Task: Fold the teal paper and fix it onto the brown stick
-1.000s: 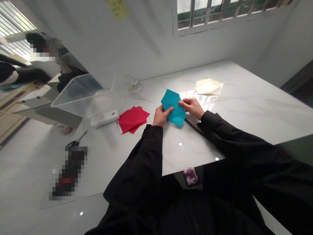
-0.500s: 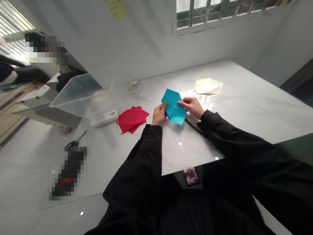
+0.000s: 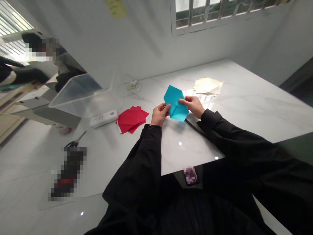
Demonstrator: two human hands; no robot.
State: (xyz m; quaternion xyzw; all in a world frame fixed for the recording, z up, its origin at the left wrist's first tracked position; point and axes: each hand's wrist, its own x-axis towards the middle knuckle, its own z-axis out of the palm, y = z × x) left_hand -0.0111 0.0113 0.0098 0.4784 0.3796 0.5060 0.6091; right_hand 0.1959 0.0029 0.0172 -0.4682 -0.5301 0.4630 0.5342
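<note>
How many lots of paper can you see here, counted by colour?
Teal folded sheet: 1
Red paper pile: 1
Cream paper pile: 1
Total: 3

From my remote view, a barred window [image 3: 210, 13] sits high in the white wall [image 3: 146, 42] above a white marble worktop [image 3: 244, 101], sunlight [image 3: 202, 92] streaks across it, and a glossy pale floor [image 3: 29, 169] spreads lower left.
</note>
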